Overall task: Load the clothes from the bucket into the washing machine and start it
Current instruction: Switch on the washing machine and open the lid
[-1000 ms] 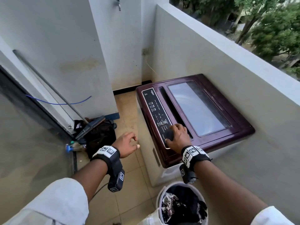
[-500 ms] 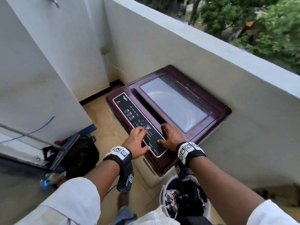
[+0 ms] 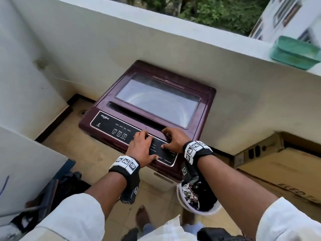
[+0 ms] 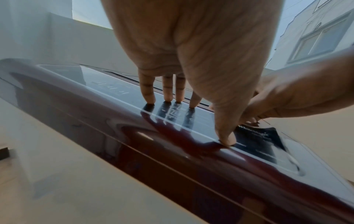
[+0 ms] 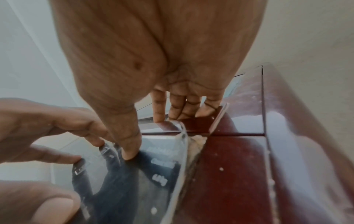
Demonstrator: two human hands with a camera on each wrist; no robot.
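Note:
The maroon top-load washing machine stands against the parapet with its glass lid down. My left hand rests straight-fingered on the black control panel, fingertips touching its glossy surface. Beside it, my right hand has its thumb on the panel and its bent fingers hooked at the lid's front edge. The white bucket of dark clothes sits on the floor under my right wrist.
A green tub sits on the parapet ledge at the right. A cardboard box lies on the floor right of the machine. A dark bag lies at the lower left. My foot stands on the tiles before the machine.
My left hand rose from beside the machine onto the control panel next to the right hand. The right hand stayed at the lid's front edge. My head turned to face the machine.

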